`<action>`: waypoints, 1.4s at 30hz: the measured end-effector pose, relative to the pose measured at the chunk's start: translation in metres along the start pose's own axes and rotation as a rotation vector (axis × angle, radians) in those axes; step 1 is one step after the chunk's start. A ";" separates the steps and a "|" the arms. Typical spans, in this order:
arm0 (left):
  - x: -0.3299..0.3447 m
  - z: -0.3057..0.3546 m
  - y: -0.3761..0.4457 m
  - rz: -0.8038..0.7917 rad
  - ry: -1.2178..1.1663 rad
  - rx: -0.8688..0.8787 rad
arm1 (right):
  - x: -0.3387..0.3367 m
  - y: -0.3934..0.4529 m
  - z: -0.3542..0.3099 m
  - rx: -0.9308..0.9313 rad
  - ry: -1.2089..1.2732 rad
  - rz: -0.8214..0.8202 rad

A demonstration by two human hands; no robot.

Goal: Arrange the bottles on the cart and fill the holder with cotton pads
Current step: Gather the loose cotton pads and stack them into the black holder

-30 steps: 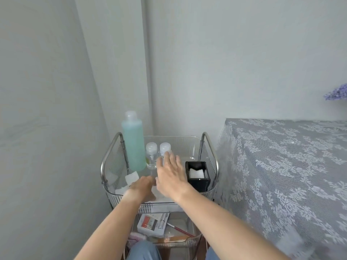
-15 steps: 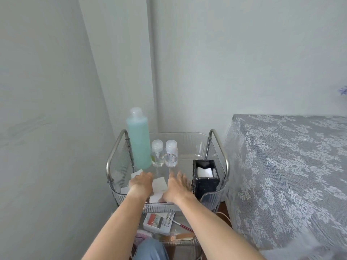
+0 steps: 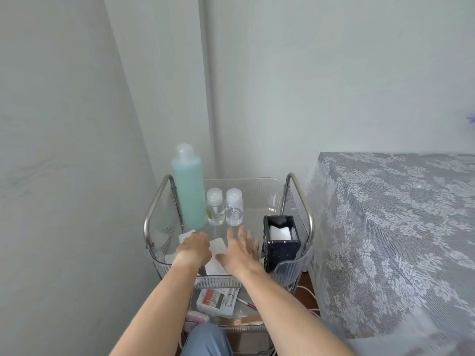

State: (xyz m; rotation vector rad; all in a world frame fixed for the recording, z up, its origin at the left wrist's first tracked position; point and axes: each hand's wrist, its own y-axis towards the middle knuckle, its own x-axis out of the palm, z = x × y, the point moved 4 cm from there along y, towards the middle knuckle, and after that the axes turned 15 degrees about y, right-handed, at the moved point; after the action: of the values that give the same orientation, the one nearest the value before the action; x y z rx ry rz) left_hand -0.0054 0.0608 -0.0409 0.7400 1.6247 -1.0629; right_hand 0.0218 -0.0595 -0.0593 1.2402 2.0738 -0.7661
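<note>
A tall turquoise bottle point(image 3: 189, 186) stands upright at the back left of the clear cart tray point(image 3: 257, 194). Two small clear bottles point(image 3: 215, 207) point(image 3: 234, 206) with white caps stand next to it. A black holder point(image 3: 281, 242) at the tray's right holds white cotton pads point(image 3: 279, 232). Loose white cotton pads point(image 3: 218, 246) lie on the tray floor. My left hand point(image 3: 193, 249) rests over the loose pads with its fingers curled down; what they hold is hidden. My right hand point(image 3: 240, 250) hovers open, fingers spread, just right of the loose pads and left of the holder.
Metal handles point(image 3: 300, 201) rise on both sides of the cart. The lower shelf holds a white box point(image 3: 214, 299) and small items. A table under a grey lace cloth point(image 3: 398, 227) stands close on the right. Walls close in behind and on the left.
My right hand has pulled back from the small bottles toward the loose pads at the tray's front. The left hand has stayed over the pads. The camera view has shifted.
</note>
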 end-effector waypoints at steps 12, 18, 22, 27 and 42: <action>0.002 0.001 -0.001 0.073 0.041 -0.039 | -0.002 -0.004 0.001 0.025 0.085 0.017; -0.006 0.003 -0.002 0.089 -0.007 -0.019 | -0.004 -0.007 -0.001 -0.011 0.125 0.039; -0.020 0.000 -0.001 0.105 -0.041 0.027 | -0.012 -0.013 -0.010 -0.153 0.082 0.157; -0.030 -0.007 -0.002 0.134 -0.198 0.090 | -0.025 -0.024 -0.023 -0.386 0.141 0.275; -0.085 0.000 -0.013 0.190 -0.594 0.213 | -0.109 -0.019 -0.068 -0.208 0.101 0.088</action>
State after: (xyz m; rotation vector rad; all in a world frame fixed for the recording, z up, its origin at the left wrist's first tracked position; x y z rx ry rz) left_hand 0.0086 0.0581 0.0441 0.6222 0.9301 -1.1865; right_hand 0.0334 -0.0782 0.0693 1.2652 2.1028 -0.4439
